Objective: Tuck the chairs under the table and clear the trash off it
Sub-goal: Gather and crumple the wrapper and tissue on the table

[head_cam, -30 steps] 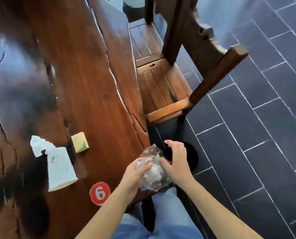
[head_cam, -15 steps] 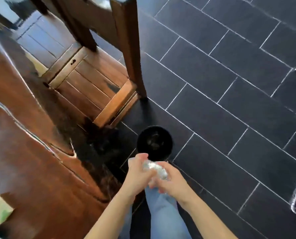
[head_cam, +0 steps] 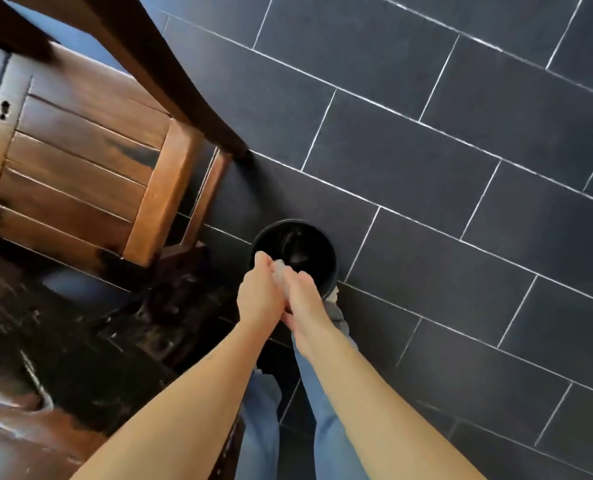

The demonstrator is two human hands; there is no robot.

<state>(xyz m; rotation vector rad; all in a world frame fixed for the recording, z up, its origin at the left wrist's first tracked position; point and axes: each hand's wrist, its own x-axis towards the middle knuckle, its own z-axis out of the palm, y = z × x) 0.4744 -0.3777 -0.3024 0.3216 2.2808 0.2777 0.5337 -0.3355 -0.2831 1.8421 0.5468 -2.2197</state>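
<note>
The crumpled clear plastic wrapper (head_cam: 279, 270) is squeezed between both hands, only a small bit showing, directly above the open black bin (head_cam: 317, 242) on the dark tiled floor (head_cam: 461, 168). The left hand (head_cam: 258, 299) and right hand (head_cam: 303, 299) each have a closed grip on it, fingers curled round. The wooden chair (head_cam: 80, 157) stands just beside the bin, with the table (head_cam: 28, 427) edge at lower left

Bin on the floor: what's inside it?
The bin shows a dark inside with a faint grey streak; contents unclear. The left hand and right hand, gripping crumpled plastic, cover its near part.
</note>
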